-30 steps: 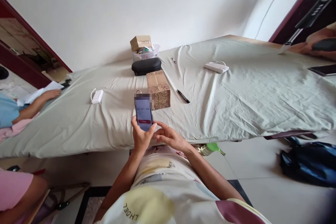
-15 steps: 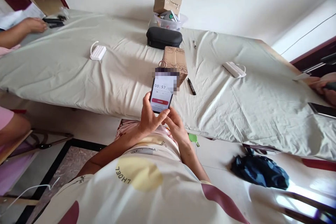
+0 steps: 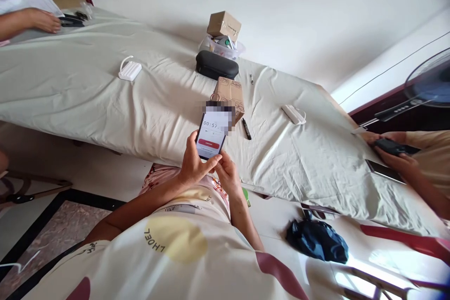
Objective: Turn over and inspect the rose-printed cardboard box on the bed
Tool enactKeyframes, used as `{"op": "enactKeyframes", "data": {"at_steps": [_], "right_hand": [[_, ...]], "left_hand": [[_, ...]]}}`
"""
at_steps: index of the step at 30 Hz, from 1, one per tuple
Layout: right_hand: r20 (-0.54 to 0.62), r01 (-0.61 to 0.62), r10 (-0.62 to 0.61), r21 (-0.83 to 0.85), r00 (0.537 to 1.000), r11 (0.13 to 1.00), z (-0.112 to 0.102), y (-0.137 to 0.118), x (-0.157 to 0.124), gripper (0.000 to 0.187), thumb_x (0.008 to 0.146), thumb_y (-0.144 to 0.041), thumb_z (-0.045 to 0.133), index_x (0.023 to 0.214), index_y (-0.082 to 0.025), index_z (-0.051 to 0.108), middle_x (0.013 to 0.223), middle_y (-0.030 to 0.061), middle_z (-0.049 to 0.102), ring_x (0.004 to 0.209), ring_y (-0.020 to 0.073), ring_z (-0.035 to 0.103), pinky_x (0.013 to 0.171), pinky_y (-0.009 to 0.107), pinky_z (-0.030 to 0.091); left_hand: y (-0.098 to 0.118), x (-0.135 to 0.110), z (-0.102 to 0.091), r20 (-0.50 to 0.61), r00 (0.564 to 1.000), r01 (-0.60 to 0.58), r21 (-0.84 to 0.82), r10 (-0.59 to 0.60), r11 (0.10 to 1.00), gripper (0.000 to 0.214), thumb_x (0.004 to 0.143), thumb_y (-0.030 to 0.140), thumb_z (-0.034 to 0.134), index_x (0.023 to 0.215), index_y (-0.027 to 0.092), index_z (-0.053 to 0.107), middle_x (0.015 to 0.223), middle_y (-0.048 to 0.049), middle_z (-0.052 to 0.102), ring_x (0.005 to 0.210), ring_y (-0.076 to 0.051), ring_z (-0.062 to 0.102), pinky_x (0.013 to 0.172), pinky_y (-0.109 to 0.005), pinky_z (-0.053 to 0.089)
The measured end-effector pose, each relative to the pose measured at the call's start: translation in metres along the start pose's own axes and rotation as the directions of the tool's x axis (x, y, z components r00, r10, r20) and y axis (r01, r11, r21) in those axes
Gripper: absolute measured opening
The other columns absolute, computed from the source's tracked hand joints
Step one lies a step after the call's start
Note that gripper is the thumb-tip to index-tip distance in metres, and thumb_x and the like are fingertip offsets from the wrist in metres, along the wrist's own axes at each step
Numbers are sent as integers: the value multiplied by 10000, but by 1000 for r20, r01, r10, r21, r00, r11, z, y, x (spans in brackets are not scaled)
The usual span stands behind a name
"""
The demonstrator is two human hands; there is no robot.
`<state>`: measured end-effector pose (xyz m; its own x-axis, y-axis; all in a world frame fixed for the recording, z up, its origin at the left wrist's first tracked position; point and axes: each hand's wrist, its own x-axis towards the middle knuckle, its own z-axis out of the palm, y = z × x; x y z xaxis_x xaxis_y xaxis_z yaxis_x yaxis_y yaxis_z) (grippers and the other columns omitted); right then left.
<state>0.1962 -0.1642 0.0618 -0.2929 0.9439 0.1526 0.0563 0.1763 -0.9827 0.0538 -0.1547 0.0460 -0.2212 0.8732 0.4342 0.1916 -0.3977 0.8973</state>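
Observation:
A smartphone (image 3: 212,127) is held upright over the table's near edge, its lit screen showing a timer at 00:57 and a red button. My left hand (image 3: 194,161) wraps round its left side and lower edge, thumb across the bottom. My right hand (image 3: 227,171) is closed at the phone's lower right corner, its fingers partly hidden behind the left thumb. Just beyond the phone sits a cardboard box (image 3: 232,91) with scribbled lines, partly covered by it. A black marker (image 3: 246,129) lies to the right of the box.
Behind the box are a black case (image 3: 217,65), a clear plastic tub (image 3: 232,50) and a smaller carton (image 3: 224,26). White devices with loops lie left (image 3: 130,71) and right (image 3: 292,115). Other people's hands work at the left (image 3: 44,21) and right (image 3: 397,159) ends.
The view has swung to the right, so more of the right-hand person and a fan show. My hands keep the same hold on the smartphone.

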Motion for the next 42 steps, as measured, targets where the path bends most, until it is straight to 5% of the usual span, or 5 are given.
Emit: {"op": "enactKeyframes", "data": {"at_steps": [11,18,24,31,42], "right_hand": [[320,244,-144,-297,936,923,13,-11,59,401,957,-483,692,1265,-228,661,799,-9,721,673,142,615,679,285,508],[-361,327,-532,-492,766,806,-67,-11,133,387,1041,-503,496,1271,-270,701,1064,87,697,937,232,649,859,396,548],[-209,281,-620,-752,756,596,-107,22,168,472,1030,-546,463,1339,-256,671,1431,138,552,1326,308,567,1160,522,473],[-349,268,-593,-651,726,710,-96,48,173,451,1040,-523,460,1329,-245,666,1502,143,548,1366,310,556,1132,507,512],[-580,243,-524,-494,624,835,-108,66,174,518,1030,-631,420,1253,-222,647,1390,173,614,1301,287,592,975,429,576]], "left_hand": [[-34,36,-41,-161,972,181,56,-170,982,643,762,443,782,1291,231,483,1048,-48,705,886,-217,713,839,-382,595],[-63,104,-107,-258,952,296,657,-162,693,758,711,411,784,1361,141,504,1349,-199,644,1331,-383,594,1139,-510,469],[-80,116,-128,-234,957,287,859,-173,424,713,706,431,765,1290,72,568,1338,-263,637,1369,-419,549,1164,-538,425],[-78,115,-130,-164,950,251,905,-264,343,666,801,460,706,1334,90,557,1460,-283,575,1482,-417,463,1212,-554,371],[-79,128,-32,232,968,-46,543,-97,838,773,894,344,668,1583,185,357,1486,-212,613,1409,-328,593,1202,-504,440]]}}
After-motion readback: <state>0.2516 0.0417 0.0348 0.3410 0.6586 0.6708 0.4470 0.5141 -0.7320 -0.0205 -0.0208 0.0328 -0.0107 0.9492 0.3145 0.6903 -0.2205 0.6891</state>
